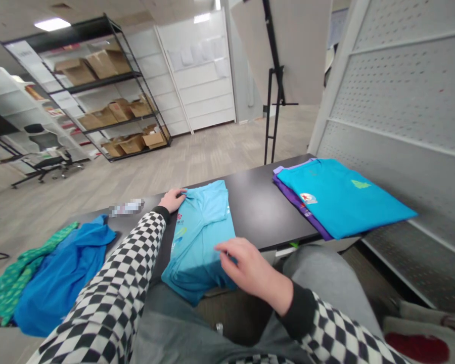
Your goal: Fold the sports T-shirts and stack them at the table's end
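A light blue T-shirt [208, 237] lies partly folded on the black table, with a sleeve laid across it and its lower end hanging over the near edge. At its far left corner, my left hand [173, 200] is closed on the cloth. My right hand [246, 264] hovers at the shirt's lower right side, fingers loosely apart and holding nothing; whether the fingertips touch the fabric is hard to tell. Small printed logos show along the shirt's left side.
On the right of the table [255, 207] sits a stack of folded shirts, a bright blue shirt [341, 197] on top of a purple one [288, 194]. Crumpled blue [66, 273] and green [26, 278] garments lie at left. A perforated white panel [405, 91] borders the right side.
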Demonstrator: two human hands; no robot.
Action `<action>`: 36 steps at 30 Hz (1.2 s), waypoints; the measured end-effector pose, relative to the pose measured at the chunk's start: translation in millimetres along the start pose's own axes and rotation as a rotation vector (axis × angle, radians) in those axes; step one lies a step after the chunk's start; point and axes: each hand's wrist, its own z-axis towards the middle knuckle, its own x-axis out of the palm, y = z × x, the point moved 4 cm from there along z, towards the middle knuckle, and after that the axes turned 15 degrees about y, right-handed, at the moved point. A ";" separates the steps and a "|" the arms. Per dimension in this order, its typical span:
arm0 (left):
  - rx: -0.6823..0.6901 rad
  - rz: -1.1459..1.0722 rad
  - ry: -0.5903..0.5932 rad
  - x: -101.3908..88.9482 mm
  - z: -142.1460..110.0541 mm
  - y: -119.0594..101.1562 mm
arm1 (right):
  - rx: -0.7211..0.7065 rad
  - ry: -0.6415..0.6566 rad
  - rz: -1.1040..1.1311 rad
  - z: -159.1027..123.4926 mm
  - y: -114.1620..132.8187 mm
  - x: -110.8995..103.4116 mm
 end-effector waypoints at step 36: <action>0.144 0.025 -0.024 -12.5 20.4 59.6 | -0.060 0.327 -0.405 175.4 -103.2 6.1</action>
